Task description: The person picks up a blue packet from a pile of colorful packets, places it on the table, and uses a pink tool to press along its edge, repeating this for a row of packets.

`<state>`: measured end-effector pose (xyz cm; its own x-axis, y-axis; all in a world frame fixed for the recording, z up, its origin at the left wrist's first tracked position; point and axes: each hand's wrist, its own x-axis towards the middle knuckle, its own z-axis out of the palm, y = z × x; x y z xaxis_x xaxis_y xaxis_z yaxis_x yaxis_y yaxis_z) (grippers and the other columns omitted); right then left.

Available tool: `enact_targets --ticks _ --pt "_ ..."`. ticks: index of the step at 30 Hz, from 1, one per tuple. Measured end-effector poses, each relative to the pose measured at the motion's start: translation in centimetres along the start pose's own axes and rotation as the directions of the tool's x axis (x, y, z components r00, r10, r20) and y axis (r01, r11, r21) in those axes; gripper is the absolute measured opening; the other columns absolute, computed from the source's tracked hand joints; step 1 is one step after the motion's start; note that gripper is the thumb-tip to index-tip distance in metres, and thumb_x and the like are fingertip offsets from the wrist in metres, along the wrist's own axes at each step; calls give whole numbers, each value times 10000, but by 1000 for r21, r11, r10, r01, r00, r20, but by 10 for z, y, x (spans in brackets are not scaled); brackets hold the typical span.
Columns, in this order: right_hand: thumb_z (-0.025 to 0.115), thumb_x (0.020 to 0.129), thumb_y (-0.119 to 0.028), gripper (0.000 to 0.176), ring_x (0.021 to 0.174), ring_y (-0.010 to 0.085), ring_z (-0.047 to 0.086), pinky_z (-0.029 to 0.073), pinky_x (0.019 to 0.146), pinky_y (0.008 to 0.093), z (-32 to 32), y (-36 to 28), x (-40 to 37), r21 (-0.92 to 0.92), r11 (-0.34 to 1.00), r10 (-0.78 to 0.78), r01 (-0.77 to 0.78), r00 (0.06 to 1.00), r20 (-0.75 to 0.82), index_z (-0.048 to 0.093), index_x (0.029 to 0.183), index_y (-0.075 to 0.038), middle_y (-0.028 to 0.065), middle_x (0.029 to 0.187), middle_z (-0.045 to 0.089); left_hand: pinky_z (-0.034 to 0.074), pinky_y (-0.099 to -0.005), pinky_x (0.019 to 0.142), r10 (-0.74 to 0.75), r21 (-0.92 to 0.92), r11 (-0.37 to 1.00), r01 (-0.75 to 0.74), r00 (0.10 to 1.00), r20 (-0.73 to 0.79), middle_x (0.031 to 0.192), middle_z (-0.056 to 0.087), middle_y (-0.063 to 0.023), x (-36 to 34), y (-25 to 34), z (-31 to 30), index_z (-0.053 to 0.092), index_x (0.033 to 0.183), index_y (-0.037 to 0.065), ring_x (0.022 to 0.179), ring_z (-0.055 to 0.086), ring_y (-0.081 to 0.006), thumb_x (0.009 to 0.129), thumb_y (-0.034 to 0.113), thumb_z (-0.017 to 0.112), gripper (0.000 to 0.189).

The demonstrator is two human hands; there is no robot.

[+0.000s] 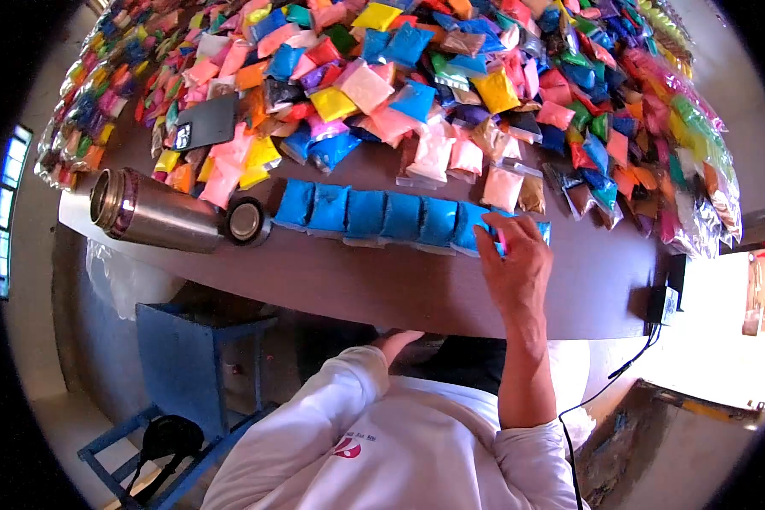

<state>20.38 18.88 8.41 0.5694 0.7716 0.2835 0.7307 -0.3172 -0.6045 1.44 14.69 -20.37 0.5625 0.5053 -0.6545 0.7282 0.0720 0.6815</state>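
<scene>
Straight ahead of you at twelve o'clock, the row of blue packets lies flat on the brown table, its long axis running nearly nine to three, the three o'clock end dipping slightly toward you. Your right hand curls its fingers down over that end; you can't tell whether they grip. Your left hand is at the near table edge, its grip hidden. The steel flask lies at about half past ten, beside its round lid.
</scene>
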Motion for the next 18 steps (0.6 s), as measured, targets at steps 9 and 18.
enact_targets --ticks 9,18 --pt "654 790 -166 144 727 343 611 493 622 407 36 -17 -2 62 988 -149 139 969 198 644 914 -95 137 836 599 482 -357 609 29 -39 999 -29 1000 0 716 617 -117 -4 1 -3 608 835 27 639 599 -232 881 367 521 354" --pt "698 759 -138 224 718 304 627 497 619 363 62 -59 2 171 961 -252 218 944 211 658 966 -61 133 847 623 482 -356 604 52 -58 997 -52 999 8 708 614 -115 -5 6 -1 607 827 28 630 598 -231 881 366 522 353"
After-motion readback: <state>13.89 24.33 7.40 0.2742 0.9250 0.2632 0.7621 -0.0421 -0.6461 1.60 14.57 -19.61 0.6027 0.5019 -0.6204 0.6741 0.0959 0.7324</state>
